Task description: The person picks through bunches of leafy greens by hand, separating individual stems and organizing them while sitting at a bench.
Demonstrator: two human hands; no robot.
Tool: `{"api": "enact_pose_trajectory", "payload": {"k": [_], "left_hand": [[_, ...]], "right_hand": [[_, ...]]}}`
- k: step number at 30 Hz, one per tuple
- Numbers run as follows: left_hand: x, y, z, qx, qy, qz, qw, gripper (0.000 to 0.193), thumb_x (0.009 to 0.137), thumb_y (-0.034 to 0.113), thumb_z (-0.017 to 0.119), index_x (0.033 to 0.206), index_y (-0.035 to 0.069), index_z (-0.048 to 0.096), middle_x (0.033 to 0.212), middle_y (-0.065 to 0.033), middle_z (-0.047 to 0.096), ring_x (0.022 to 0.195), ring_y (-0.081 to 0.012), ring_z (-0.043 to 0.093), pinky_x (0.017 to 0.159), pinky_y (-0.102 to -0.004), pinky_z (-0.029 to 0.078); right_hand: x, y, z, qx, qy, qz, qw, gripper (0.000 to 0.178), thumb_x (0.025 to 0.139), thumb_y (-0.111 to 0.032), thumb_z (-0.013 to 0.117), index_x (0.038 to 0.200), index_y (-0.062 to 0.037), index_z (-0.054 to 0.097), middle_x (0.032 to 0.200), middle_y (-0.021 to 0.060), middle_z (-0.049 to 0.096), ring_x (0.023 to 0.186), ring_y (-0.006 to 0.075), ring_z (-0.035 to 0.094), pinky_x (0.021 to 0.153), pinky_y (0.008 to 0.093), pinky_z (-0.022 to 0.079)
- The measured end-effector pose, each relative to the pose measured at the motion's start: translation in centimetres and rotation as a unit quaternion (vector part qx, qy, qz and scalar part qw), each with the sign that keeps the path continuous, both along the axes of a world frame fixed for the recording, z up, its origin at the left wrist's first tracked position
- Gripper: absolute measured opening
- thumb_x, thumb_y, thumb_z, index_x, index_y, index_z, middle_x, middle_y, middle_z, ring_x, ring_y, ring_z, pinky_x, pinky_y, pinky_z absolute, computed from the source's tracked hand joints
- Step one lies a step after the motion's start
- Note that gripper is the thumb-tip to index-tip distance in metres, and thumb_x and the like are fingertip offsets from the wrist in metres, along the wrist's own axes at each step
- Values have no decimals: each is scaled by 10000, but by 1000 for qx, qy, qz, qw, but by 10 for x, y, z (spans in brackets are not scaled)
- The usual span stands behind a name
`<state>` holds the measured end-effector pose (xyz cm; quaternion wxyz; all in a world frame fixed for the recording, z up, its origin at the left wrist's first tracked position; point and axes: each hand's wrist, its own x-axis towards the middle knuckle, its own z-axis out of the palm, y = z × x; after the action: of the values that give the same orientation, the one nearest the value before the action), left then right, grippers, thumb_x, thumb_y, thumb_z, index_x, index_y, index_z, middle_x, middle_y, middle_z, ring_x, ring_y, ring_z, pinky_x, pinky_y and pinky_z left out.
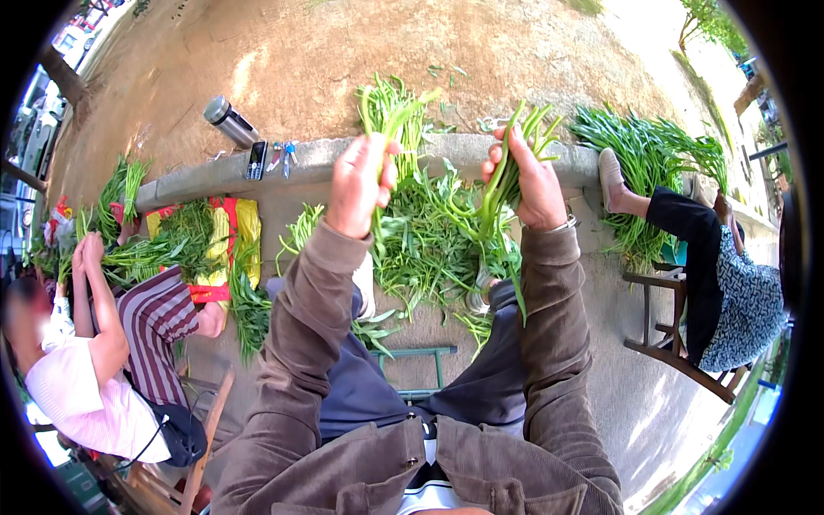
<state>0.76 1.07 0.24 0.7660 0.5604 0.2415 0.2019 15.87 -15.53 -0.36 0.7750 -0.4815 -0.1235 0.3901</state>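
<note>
My right hand (534, 184) is closed round a bunch of water spinach (500, 189), its cut stems poking up past the thumb and its leaves hanging below. Level with it, my left hand (359, 187) pinches a pale green stem (366, 112) between thumb and fingers. A loose heap of water spinach (421, 257) lies on the pavement between my feet, below both hands. Just beyond, a pile of stems (399, 107) rests on and behind the stone kerb (463, 154), partly covered by my left hand's stem.
On the kerb sit a steel flask (230, 122), a phone (257, 160) and keys (290, 154). A person (94, 369) handles greens at the left, beside a red and yellow sack (246, 240). Another person (738, 300) sits at the right near a large heap of greens (631, 142).
</note>
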Motion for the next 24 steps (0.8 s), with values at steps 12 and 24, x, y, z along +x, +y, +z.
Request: {"api": "enact_pose_trajectory", "payload": {"k": [12, 24], "left_hand": [[22, -31, 2, 34, -28, 12, 999, 327, 949, 334, 390, 934, 50, 552, 596, 19, 457, 438, -33, 352, 384, -167, 288], [27, -47, -9, 105, -37, 8, 994, 284, 942, 269, 436, 932, 12, 555, 611, 6, 499, 508, -41, 415, 450, -204, 334]], "right_hand": [[-29, 28, 13, -33, -68, -52, 996, 175, 838, -211, 618, 811, -42, 579, 556, -28, 478, 448, 54, 425, 420, 205, 324], [-31, 31, 11, -43, -112, -70, 990, 168, 814, -208, 647, 803, -48, 597, 556, -25, 517, 446, 34, 448, 416, 189, 336]]}}
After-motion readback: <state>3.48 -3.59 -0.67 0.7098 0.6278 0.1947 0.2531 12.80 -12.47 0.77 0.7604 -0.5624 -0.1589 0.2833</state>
